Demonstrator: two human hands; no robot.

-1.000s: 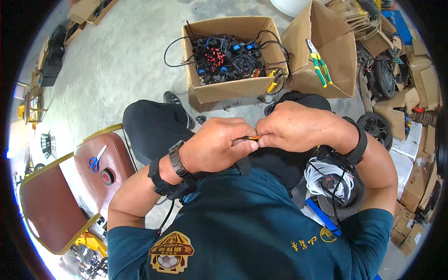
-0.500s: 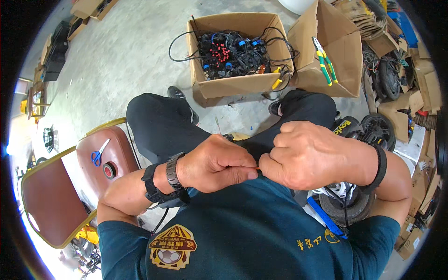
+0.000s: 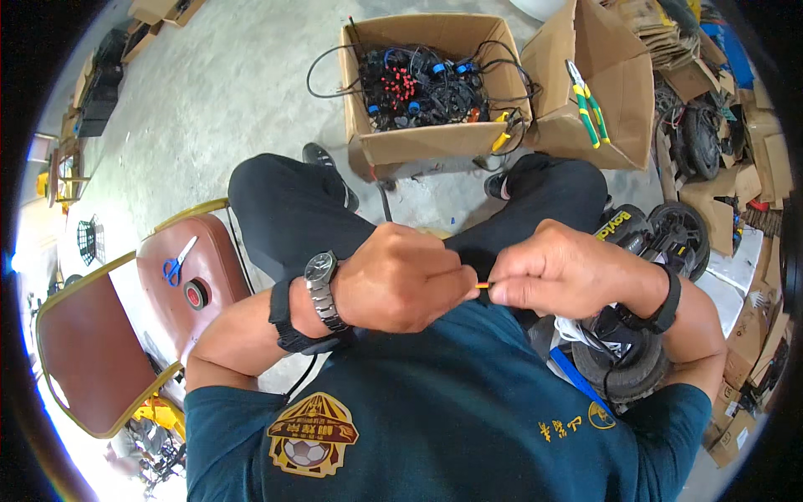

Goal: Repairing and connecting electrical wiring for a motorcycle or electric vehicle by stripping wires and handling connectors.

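In front of my lap my left hand (image 3: 406,280) and my right hand (image 3: 556,272) are close together, both with fingers pinched. Between their fingertips shows a short stretch of thin orange-yellow wire (image 3: 483,285); its ends are hidden in the fingers. A dark cable (image 3: 384,201) with a reddish tip sticks out beyond my left hand, between my knees. How it joins the wire is hidden.
Ahead stands a cardboard box (image 3: 435,144) full of black cables and connectors. Green-yellow pliers (image 3: 590,109) hang on the second box (image 3: 548,125). Blue-handled scissors (image 3: 177,263) and a tape roll (image 3: 195,294) lie on a brown chair (image 3: 216,251) at left. Wheels (image 3: 679,238) lie right.
My left hand has rolled over, turning its back and the watch upward, while my right hand has turned to show its thumb. More wire shows between them. The dark cable has come into sight.
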